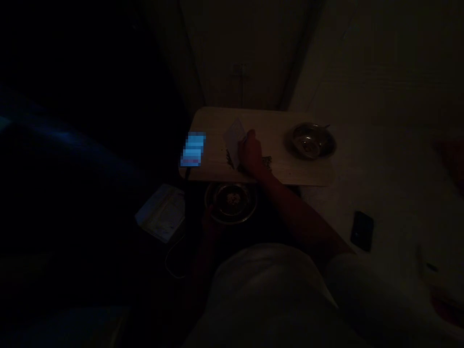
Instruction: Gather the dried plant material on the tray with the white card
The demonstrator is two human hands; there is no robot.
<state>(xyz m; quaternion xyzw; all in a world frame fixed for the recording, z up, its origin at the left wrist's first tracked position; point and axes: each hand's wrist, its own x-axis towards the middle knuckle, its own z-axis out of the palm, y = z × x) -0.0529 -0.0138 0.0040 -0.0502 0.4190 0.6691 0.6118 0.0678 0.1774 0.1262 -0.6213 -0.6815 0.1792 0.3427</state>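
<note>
The view is very dark. My right hand (251, 151) is closed on a pale card or folded paper (234, 135), held low over the wooden table (217, 118). Beside and under that hand lies a scatter of small dark pieces (267, 162), too dim to name. Just below the table's front edge, my left hand (211, 217) grips the left rim of a round metal plate (249, 212). Some small light bits (233, 198) sit in the plate's middle.
A metal bowl (324, 145) with a thin handle sticking out stands at the table's right. At its left end glows a blurred phone screen (193, 149). A pale packet (163, 212) lies lower left, with a white cord (170, 270) near it. A dark phone (362, 230) rests at right.
</note>
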